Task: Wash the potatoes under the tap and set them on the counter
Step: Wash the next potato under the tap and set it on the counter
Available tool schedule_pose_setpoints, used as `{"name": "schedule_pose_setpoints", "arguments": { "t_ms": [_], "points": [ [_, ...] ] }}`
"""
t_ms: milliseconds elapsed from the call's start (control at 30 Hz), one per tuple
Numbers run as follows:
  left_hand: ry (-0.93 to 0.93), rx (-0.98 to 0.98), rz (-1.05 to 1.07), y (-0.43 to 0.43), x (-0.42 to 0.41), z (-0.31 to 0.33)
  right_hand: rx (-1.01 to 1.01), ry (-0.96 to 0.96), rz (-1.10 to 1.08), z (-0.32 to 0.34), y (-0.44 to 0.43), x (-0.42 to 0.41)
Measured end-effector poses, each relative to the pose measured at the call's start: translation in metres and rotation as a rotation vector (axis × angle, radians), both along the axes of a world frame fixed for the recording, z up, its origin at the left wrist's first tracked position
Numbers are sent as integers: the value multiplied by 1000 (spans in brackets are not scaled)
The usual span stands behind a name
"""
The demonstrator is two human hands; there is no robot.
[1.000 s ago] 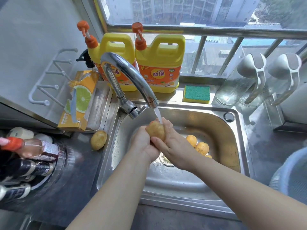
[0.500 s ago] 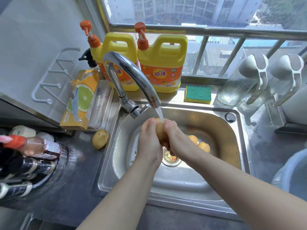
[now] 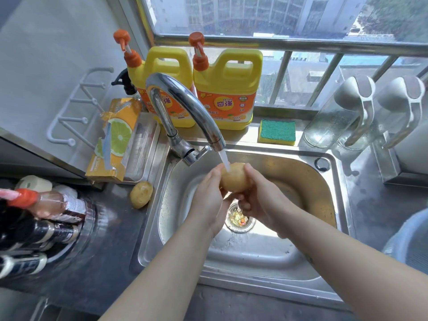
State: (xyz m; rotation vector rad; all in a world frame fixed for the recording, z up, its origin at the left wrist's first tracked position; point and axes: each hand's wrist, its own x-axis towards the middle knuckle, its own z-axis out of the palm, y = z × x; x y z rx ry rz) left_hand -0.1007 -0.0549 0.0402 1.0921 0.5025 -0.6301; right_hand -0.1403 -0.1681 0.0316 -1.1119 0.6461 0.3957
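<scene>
A tan potato (image 3: 234,178) is held over the steel sink (image 3: 328,172), right under the stream of water from the chrome tap (image 3: 185,105). My left hand (image 3: 207,200) grips its left side. My right hand (image 3: 261,198) cups it from the right and below, fingers curled round it. A second potato (image 3: 141,194) lies on the dark counter (image 3: 99,251) just left of the sink rim. My right forearm hides the sink's right half, so no other potatoes show there.
Two yellow detergent jugs (image 3: 228,89) and a green-yellow sponge (image 3: 277,132) stand behind the sink. An orange box (image 3: 113,140) leans on a tray at the left. Several bottles (image 3: 41,218) crowd the left counter. Two glass jugs (image 3: 347,112) stand right.
Both hands have turned the potato under the water, so more of its top shows now. My right arm now covers the potatoes that lay in the sink's right half.
</scene>
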Motion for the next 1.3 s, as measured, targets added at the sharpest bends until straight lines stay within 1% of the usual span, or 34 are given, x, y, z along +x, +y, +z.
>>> {"name": "schedule_pose_setpoints", "arguments": {
  "t_ms": [33, 100, 200, 233, 267, 333, 400, 433, 467, 533, 600, 633, 700, 867, 967, 1033, 1067, 1100, 1167, 1233, 1267, 1300],
  "points": [
    [1, -19, -4, 1, -1, 1, 83, 34, -4, 1, -1, 0],
    [-19, -33, -14, 1, -6, 4, 188, 63, 1, 4, 0, -1],
    [-102, 52, -40, -5, -13, 2, 270, 76, 0, 7, 4, -2],
    [-102, 77, -25, -7, -13, 0, 274, 87, -1, 8, 6, -3],
    [-71, 99, -1, -9, -11, -1, 267, 100, -3, 8, 9, -4],
    [53, 124, 25, -9, -4, 1, 256, 116, -15, 6, 13, -5],
    [139, 96, -8, -7, 2, 4, 311, 128, -41, 6, 14, -7],
    [135, 60, -40, -5, 3, 6, 365, 135, -61, 6, 12, -6],
    [101, 17, -75, -3, 2, 8, 428, 142, -78, 7, 10, -6],
    [-25, -69, -152, 4, -2, 9, 537, 159, -79, 9, 4, -2],
    [-129, -140, -240, 13, -4, 9, 584, 181, -50, 10, -3, 0],
    [-151, -161, -272, 17, -4, 9, 588, 200, -38, 10, -5, 1],
    [-161, -169, -286, 19, -2, 10, 566, 234, -18, 11, -6, 2],
    [-114, -77, -183, 6, 5, 11, 410, 240, 13, 10, 3, 2],
    [36, -17, -106, 3, 12, 5, 356, 240, 40, 10, 8, 1],
    [150, 35, -48, 4, 16, 0, 362, 249, 46, 13, 11, 2],
    [168, 48, -44, 5, 16, -2, 376, 258, 46, 15, 12, 4],
    [158, 34, -49, 6, 13, -2, 387, 268, 51, 16, 13, 7],
    [33, -21, -43, 7, 4, -1, 360, 277, 87, 20, 14, 14],
    [-139, -15, -13, 9, -3, -3, 249, 247, 150, 21, 16, 20],
    [-183, 3, 11, 10, -3, -6, 166, 211, 183, 21, 18, 21],
    [-183, 11, 42, 11, -1, -8, 73, 166, 211, 21, 18, 21]
  ]
}}
